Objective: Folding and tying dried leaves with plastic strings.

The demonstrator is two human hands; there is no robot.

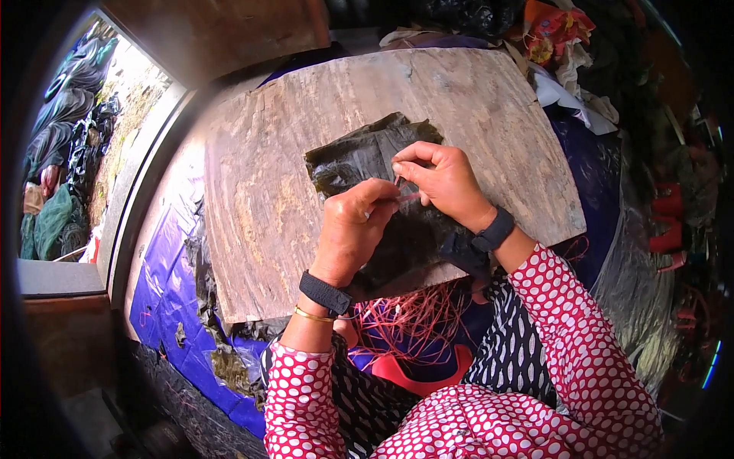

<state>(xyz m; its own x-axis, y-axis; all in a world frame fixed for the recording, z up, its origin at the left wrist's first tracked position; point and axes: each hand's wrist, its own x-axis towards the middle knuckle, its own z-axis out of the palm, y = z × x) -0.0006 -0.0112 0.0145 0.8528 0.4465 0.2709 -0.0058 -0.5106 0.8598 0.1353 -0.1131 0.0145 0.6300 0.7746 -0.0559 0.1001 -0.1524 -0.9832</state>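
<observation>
Fingers (409,170) of right hand (443,183) pinched together on thin reddish strip (407,196); left hand (352,229) fingers clamped on strip's other end. Strip short, taut between hands, long axis running left-right. Directly beneath: folded dark green leaf (367,153), flat on worn wooden board (290,138) serving as tabletop, leaf extending up-left from fingers. Both hands equally close, touching leaf. Bundle of reddish strips (417,321) in lap, below board edge.

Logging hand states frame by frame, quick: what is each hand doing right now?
Left hand: closed, fingers pinching a thin reddish strand over the dark green leaf.
Right hand: closed, fingers pinching the same strand from the other side.
</observation>
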